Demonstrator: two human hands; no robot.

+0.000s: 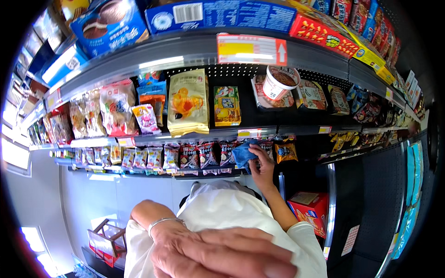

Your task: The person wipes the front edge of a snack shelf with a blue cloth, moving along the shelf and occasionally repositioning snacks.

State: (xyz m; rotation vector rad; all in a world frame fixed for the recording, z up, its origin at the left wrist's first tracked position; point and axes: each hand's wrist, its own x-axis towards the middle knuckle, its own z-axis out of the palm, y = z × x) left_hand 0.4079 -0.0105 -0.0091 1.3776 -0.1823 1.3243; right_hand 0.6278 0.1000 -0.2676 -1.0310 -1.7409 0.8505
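A crumpled blue cloth (243, 156) is bunched in my right hand (261, 168). It lies against the front edge of the lower shelf, below a price tag (249, 133). Partly behind the cloth stand small dark snack packets (227, 153), and an orange packet (285, 152) sits just right of my fingers. Close to the camera, my left hand (215, 250) is raised before my chest, back towards me. Its fingers are stretched out and slightly blurred; no object shows in it. A silver bracelet (165, 220) circles that wrist.
The middle shelf (194, 138) carries a gold bag (188, 102), a yellow-green box (227, 106) and a tub (280, 82) atop a food tray. Above it juts another shelf edge (174, 57). A red carton (308, 208) stands low right; a wooden stool (107, 239) stands lower left.
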